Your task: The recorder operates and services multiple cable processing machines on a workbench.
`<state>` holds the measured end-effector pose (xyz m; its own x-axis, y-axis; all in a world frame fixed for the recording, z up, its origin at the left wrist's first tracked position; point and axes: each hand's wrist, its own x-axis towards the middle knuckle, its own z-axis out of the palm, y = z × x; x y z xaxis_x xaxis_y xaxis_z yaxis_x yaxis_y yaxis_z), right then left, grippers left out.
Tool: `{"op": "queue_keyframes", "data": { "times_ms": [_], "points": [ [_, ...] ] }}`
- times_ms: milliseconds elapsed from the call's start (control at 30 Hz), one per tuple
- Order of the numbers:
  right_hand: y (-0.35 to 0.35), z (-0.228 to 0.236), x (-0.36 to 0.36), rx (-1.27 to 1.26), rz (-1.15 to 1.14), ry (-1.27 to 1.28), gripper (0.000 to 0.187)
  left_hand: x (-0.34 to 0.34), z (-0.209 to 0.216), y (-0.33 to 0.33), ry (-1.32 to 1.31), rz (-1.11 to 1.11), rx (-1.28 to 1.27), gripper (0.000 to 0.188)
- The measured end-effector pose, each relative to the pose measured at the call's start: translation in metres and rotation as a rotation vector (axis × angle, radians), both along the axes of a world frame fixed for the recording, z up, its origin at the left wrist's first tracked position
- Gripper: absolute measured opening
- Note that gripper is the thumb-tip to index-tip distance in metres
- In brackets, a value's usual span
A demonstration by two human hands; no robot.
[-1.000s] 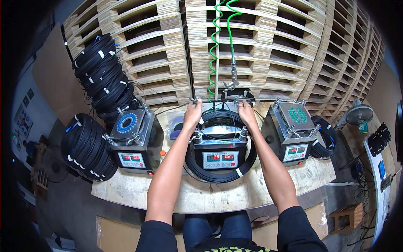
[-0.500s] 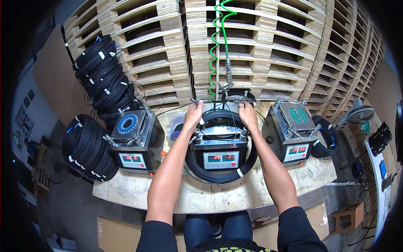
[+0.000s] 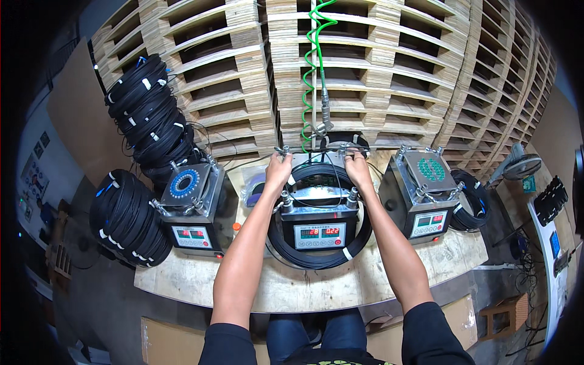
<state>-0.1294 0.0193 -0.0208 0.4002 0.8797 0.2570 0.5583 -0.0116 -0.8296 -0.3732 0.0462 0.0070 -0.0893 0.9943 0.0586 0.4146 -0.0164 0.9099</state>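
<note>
A coil of black cable [image 3: 359, 246] is looped around the middle metal machine [image 3: 292, 213], which carries a lit display panel [image 3: 320, 235] on its front. My left hand [image 3: 279, 170] is closed at the machine's far left corner, fingers on a metal clamp knob [image 3: 283, 149]. At the far right corner, my right hand [image 3: 358, 166] has its fingers closed about the matching clamp knob, which the fingers partly cover. Near knobs [image 3: 353, 196] at the front corners stand untouched. Thin black cable strands cross the machine's top between my hands.
Similar machines stand at left, with a blue-ringed top [image 3: 185, 182], and at right, with green connectors [image 3: 431, 170]. Stacked black cable coils [image 3: 149, 115] rise at far left. A coiled green air hose [image 3: 309, 73] with a metal fitting hangs before the wooden pallets [image 3: 243, 79].
Both hands stay at the far corner knobs, with only a slight shift of the fingers. The readings on the machines' displays have changed, and the view has tilted a little.
</note>
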Motion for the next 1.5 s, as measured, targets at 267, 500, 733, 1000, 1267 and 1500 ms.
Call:
{"op": "queue_keyframes", "data": {
  "times_ms": [267,500,733,1000,1267,1500],
  "points": [
    [-0.016,0.022,-0.013,-0.141,-0.065,-0.005,0.041,-0.003,-0.007,0.005,-0.028,-0.043,-0.04,0.073],
    [-0.01,0.016,-0.009,-0.074,-0.037,0.023,0.04,0.0,-0.01,0.009,-0.027,-0.029,-0.042,0.073],
    [-0.013,0.017,-0.008,-0.071,-0.058,0.023,0.04,-0.002,-0.005,0.007,0.014,-0.039,-0.057,0.07],
    [-0.01,0.015,-0.007,-0.108,0.001,0.027,0.04,-0.002,-0.01,0.008,-0.028,-0.054,-0.05,0.07],
    [-0.001,0.006,-0.008,-0.035,-0.026,-0.015,0.042,-0.006,0.001,-0.004,0.029,-0.015,-0.026,0.072],
    [0.001,0.006,-0.002,-0.044,-0.031,0.001,0.043,-0.004,-0.009,0.01,0.011,-0.011,0.007,0.069]
  ]
}}
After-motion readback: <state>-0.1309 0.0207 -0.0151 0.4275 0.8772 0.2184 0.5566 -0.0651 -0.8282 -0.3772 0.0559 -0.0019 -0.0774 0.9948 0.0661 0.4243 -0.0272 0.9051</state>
